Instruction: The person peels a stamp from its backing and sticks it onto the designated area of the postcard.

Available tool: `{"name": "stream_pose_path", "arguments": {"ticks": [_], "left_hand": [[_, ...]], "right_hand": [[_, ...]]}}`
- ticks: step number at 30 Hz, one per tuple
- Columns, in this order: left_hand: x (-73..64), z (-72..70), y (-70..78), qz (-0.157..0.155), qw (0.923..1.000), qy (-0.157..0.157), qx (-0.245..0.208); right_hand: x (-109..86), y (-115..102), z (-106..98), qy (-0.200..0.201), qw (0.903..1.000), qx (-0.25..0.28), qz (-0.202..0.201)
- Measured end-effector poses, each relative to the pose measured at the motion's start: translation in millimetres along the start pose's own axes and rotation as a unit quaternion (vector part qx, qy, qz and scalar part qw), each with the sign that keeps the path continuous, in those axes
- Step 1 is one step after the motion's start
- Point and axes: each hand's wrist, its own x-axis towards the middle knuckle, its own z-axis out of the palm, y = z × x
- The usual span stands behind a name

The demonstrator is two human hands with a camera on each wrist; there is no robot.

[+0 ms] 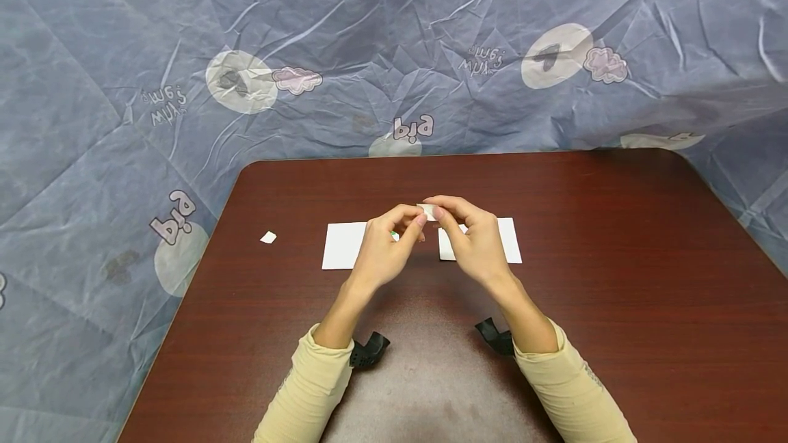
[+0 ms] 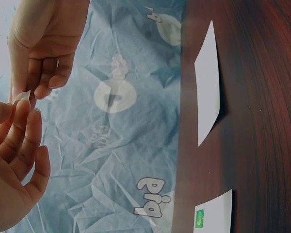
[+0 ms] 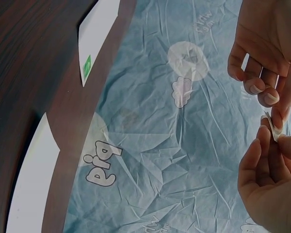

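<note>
Between both hands, above the table, is a small whitish piece of paper (image 1: 427, 211), slightly bent. My left hand (image 1: 388, 241) pinches its left side between thumb and fingers. On its right side the thumb and fingers of my right hand (image 1: 477, 241) pinch it too. In the right wrist view the piece (image 3: 274, 127) shows edge-on at the fingertips. Beneath the left hand lies a white card (image 1: 343, 246) with a small green sticker (image 2: 200, 219) near one edge. A second white card (image 1: 509, 241) lies below the right hand, which covers part of it.
A small white scrap (image 1: 267, 237) lies near the left edge of the brown table (image 1: 615, 258). Behind the table hangs a wrinkled blue-grey printed cloth (image 1: 382, 39). Black straps (image 1: 369, 351) sit at both wrists, under the rolled light-yellow sleeves (image 1: 314, 381).
</note>
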Motion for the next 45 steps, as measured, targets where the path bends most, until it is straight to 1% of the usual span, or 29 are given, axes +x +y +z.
{"name": "stream_pose_path", "arguments": {"ticks": [9,19,36,45], "left_hand": [[0.0,0.0,-0.4,0.003,1.0,-0.003,-0.001],[-0.7,-0.7,1.9,0.006,0.9999,-0.01,-0.006],[-1.8,-1.6,4.1,0.014,0.9997,-0.014,-0.011],[-2.0,-0.9,4.1,0.019,0.9997,-0.009,-0.017]], "right_hand": [[0.6,-1.2,-1.4,-0.009,0.999,0.034,0.028],[0.5,-2.6,-2.4,-0.01,0.9953,0.076,0.059],[1.0,-3.4,-3.6,-0.011,0.9925,0.092,0.08],[2.1,-4.3,-6.3,-0.019,0.9869,0.114,0.113]]}}
